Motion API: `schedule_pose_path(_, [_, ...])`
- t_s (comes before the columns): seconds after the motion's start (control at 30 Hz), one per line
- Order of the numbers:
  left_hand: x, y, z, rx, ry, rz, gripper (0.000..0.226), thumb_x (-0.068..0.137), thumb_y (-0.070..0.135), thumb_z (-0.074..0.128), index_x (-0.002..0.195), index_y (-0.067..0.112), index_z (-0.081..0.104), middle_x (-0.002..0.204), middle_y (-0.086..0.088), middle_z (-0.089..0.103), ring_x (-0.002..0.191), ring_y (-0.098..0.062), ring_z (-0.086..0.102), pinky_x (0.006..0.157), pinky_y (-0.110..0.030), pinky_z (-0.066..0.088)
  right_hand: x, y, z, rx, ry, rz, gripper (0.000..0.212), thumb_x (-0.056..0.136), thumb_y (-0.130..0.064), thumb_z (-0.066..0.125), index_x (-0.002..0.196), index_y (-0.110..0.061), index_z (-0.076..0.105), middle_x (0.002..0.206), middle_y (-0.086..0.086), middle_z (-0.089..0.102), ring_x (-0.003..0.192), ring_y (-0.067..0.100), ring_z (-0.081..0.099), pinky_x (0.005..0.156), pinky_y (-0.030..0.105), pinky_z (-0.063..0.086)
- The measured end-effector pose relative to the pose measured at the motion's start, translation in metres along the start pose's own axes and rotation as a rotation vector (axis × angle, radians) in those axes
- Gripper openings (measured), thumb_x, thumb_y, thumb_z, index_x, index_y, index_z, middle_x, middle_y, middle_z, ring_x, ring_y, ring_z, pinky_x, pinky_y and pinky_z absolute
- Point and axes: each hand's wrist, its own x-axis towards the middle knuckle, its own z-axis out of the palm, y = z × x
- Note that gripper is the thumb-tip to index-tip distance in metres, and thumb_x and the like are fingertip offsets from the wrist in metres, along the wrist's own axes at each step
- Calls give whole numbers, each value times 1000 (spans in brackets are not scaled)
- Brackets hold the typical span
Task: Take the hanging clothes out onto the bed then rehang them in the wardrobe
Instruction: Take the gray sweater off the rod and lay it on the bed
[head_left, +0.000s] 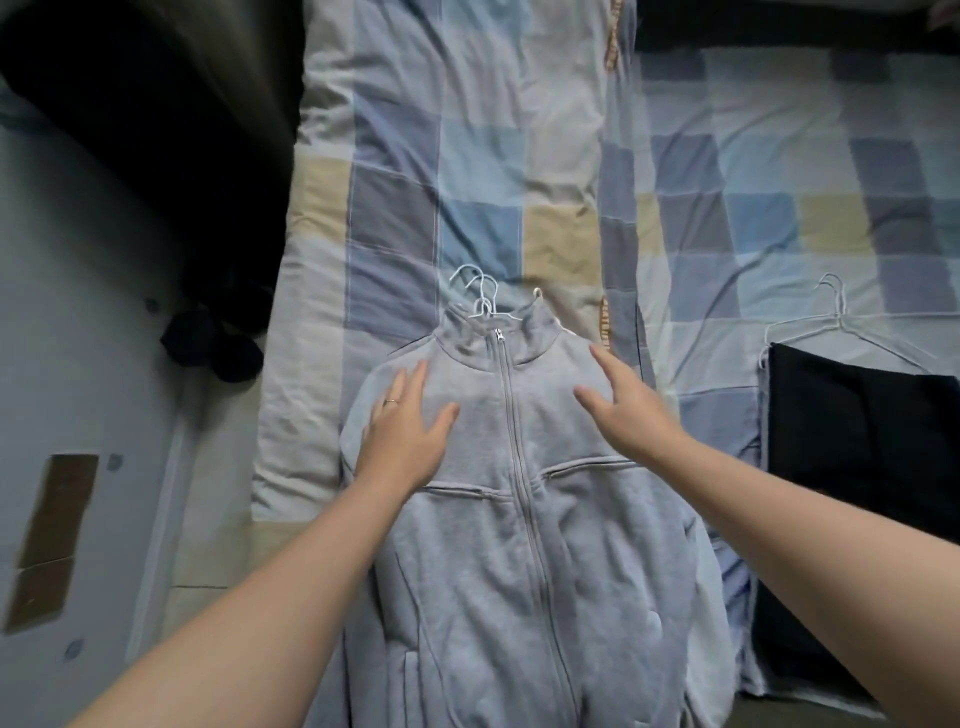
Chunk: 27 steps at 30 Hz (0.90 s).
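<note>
A grey zip-up jacket (519, 545) lies face up on the checked bedding (467, 182), zipped to the collar. Several white wire hanger hooks (478, 293) stick out past its collar. My left hand (410, 421) lies flat with spread fingers on the jacket's left shoulder. Over the right shoulder my right hand (623, 400) has straight fingers and holds nothing; whether it touches the cloth I cannot tell. To the right a black garment (857, 431) lies on the bed with white wire hangers (836, 322) at its top.
A folded checked quilt runs up the middle of the bed. Dark clothing (218, 338) is heaped at the left edge, under a dark hanging mass (156, 130). A pale surface with brown tape patches (57, 519) fills the left side.
</note>
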Motion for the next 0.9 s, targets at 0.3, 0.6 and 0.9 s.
schedule_pose_path(0.3, [-103, 71, -43, 244, -61, 228, 72, 94, 65, 35, 156, 40, 9, 167, 4, 3, 152, -18, -1, 119, -43, 8, -126, -49, -60, 65, 78, 34, 60, 102, -33, 46, 155, -17, 23, 161, 1, 21, 150, 16, 11, 121, 38, 9])
schedule_pose_path(0.6, [-194, 172, -60, 208, -119, 399, 73, 94, 66, 35, 156, 39, 8, 167, 4, -2, 152, -19, -5, 118, -43, 5, -263, -32, -113, -3, 288, 199, 60, 98, -54, 37, 152, -45, 11, 163, -14, 7, 150, 17, -2, 119, 49, 3])
schedule_pose_path(0.9, [-275, 266, -7, 375, -268, 729, 81, 81, 82, 9, 154, 48, 4, 166, 10, -9, 152, -17, -11, 119, -51, -4, -394, 44, -142, -20, 494, 322, 62, 97, -59, 28, 152, -47, 2, 163, -16, -3, 148, 12, -13, 118, 49, -4])
